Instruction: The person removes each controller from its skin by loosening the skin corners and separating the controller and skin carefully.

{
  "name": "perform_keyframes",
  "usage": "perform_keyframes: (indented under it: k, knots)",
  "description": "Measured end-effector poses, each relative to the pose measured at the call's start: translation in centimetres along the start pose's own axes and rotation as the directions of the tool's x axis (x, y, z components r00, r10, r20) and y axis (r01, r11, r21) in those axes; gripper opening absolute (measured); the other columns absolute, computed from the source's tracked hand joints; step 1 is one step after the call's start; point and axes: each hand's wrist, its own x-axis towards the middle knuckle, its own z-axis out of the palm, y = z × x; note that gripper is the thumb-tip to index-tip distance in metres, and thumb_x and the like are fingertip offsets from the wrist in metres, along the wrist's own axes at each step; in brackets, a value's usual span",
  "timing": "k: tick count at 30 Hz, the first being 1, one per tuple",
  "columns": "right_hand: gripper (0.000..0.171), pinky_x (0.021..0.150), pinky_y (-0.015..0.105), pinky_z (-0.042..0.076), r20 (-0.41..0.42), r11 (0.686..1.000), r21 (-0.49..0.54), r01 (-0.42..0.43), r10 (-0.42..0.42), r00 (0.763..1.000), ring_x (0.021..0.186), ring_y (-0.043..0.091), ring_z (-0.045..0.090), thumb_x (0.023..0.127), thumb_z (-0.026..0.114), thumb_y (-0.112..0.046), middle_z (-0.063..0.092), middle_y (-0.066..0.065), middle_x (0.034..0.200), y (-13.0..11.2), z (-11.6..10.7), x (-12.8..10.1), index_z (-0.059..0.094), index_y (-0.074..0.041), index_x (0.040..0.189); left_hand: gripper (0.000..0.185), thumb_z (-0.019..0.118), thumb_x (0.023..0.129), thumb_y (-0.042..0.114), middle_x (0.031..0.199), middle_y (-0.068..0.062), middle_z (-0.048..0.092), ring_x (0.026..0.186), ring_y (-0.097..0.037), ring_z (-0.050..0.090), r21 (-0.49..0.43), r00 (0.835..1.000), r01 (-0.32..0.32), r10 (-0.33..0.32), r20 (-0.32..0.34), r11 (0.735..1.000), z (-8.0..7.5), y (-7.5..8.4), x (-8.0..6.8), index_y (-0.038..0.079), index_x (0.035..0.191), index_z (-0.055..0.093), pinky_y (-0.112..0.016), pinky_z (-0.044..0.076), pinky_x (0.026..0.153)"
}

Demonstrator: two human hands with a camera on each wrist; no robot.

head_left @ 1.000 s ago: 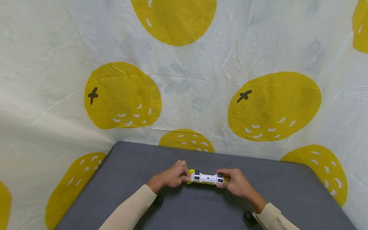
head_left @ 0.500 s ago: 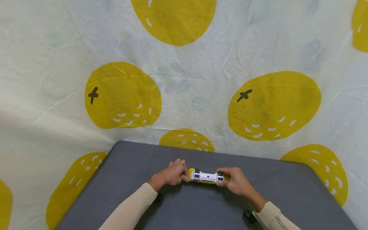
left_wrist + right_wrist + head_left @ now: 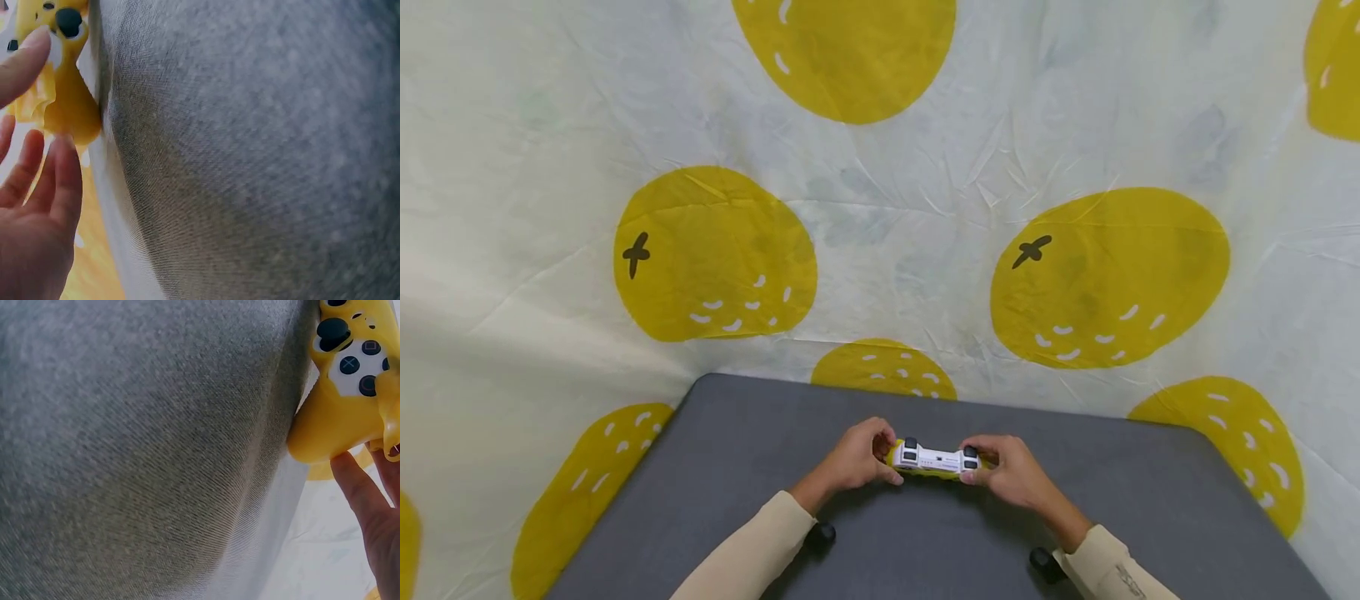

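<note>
- Head view: a white game controller (image 3: 940,461) is between two hands, low down, between 5 and 6 o'clock from the middle. I can't tell if it touches the gray counter (image 3: 902,542).
- The left hand (image 3: 853,458) is at its 9 o'clock end, with thumb and fingers spread apart around that end.
- The right hand (image 3: 1017,473) is at its 3 o'clock end, and its thumb and fingers pinch it from both sides.
- Both arms have tan sleeves (image 3: 745,550), with a black lump (image 3: 820,537) by each wrist.
- A white cloth (image 3: 910,267) with big yellow fruit (image 3: 718,254) hangs at 12 o'clock, behind the counter.
- Left wrist view: the controller is at 10 o'clock, with a yellow cover (image 3: 74,112) on it. The left hand is at 8 o'clock. Its thumb is over the front, and one finger seems to touch the cover's bottom tip.
- Right wrist view: the controller is at 2 o'clock, showing round buttons (image 3: 350,365) and a black stick (image 3: 332,329). The right hand's fingers reach up from 4 o'clock and touch the cover's bottom.
</note>
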Motion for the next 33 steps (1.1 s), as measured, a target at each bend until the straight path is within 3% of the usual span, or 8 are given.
perform_keyframes:
  k: [5, 7, 14, 21, 28, 33]
  knots:
    - [0.032, 0.089, 0.033, 0.061, -0.023, 0.999, 0.033, -0.002, 0.003, 1.0, 0.1, 0.015, 0.073, 0.083, 0.088, -0.015, 0.078, 0.008, 0.108, 0.3, 0.1, -0.2, 0.076, -0.008, 0.111, 0.06, 0.092, 0.08, 0.024, 0.137, -0.005, 0.068, 0.124, -0.027, 0.065, 0.038, 0.998, -0.036, 0.033, 0.059, 0.999, 0.0, 0.5, -0.2, 0.012, 0.133, 0.069, -0.042, 0.055, 0.104]
    - [0.035, 0.093, 0.032, 0.06, -0.026, 0.998, 0.057, -0.002, 0.004, 1.0, 0.103, 0.013, 0.072, 0.083, 0.088, -0.016, 0.077, 0.009, 0.111, 0.6, 0.3, -0.4, 0.076, -0.007, 0.114, 0.061, 0.089, 0.084, 0.026, 0.142, -0.007, 0.068, 0.129, -0.027, 0.065, 0.033, 0.996, -0.04, 0.037, 0.08, 0.999, 0.2, 0.6, -0.3, 0.013, 0.139, 0.067, -0.042, 0.054, 0.106]
    - [0.053, 0.097, 0.018, 0.054, -0.016, 0.994, 0.107, -0.001, 0.002, 1.0, 0.115, 0.01, 0.068, 0.079, 0.091, -0.011, 0.074, 0.012, 0.125, 1.8, 0.7, -0.9, 0.071, -0.004, 0.128, 0.061, 0.089, 0.083, 0.026, 0.138, -0.008, 0.07, 0.124, -0.023, 0.068, 0.019, 0.998, -0.026, 0.025, 0.064, 0.999, 0.6, 0.7, -0.3, 0.008, 0.138, 0.068, -0.038, 0.056, 0.102]
    - [0.06, 0.101, 0.03, 0.057, -0.017, 0.999, 0.045, 0.012, -0.011, 1.0, 0.122, 0.025, 0.068, 0.077, 0.092, -0.012, 0.073, 0.011, 0.13, 2.6, 0.8, -1.0, 0.069, -0.002, 0.132, 0.063, 0.089, 0.083, 0.028, 0.137, -0.009, 0.071, 0.123, -0.022, 0.068, 0.017, 0.998, -0.013, 0.012, 0.064, 1.0, 0.7, 0.6, -0.1, 0.007, 0.139, 0.068, -0.037, 0.056, 0.101]
    - [0.051, 0.095, 0.025, 0.058, -0.075, 0.999, 0.02, 0.044, -0.043, 0.996, 0.109, 0.009, 0.069, 0.079, 0.09, -0.009, 0.076, 0.012, 0.119, 2.7, 0.8, -1.2, 0.072, -0.001, 0.126, 0.057, 0.089, 0.084, 0.029, 0.131, -0.006, 0.074, 0.113, -0.014, 0.07, -0.007, 0.998, 0.01, -0.009, 0.059, 1.0, 0.8, 1.0, 0.1, 0.012, 0.136, 0.07, -0.03, 0.056, 0.095]
    - [0.047, 0.092, 0.027, 0.06, -0.089, 1.0, 0.022, 0.002, 0.0, 0.996, 0.106, 0.01, 0.07, 0.081, 0.088, -0.009, 0.077, 0.011, 0.117, 2.3, 0.5, -1.4, 0.073, -0.002, 0.124, 0.053, 0.088, 0.085, 0.028, 0.126, -0.006, 0.076, 0.108, -0.011, 0.07, -0.019, 0.998, -0.006, 0.007, 0.066, 1.0, 0.7, 1.2, 0.3, 0.014, 0.134, 0.072, -0.028, 0.057, 0.094]
